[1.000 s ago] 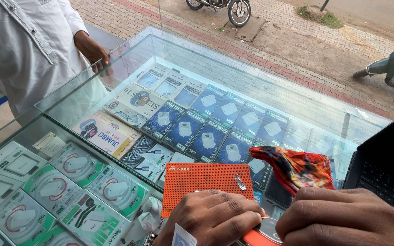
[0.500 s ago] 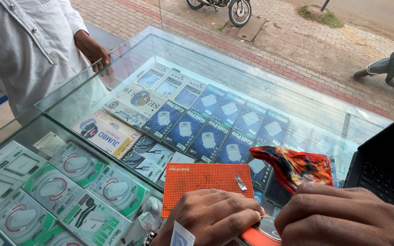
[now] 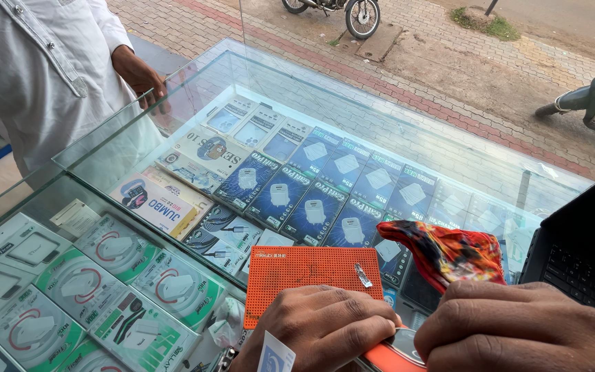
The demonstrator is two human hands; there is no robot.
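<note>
Both hands cover most of the orange-edged phone (image 3: 388,359), so only a strip of its rim and a bit of camera ring show between them. The left hand (image 3: 321,331) hides the near edge of the orange mat (image 3: 304,275). The right hand (image 3: 525,331) runs off the bottom edge beside the phone. The laptop (image 3: 587,248), right of the phone, is cut by the frame.
</note>
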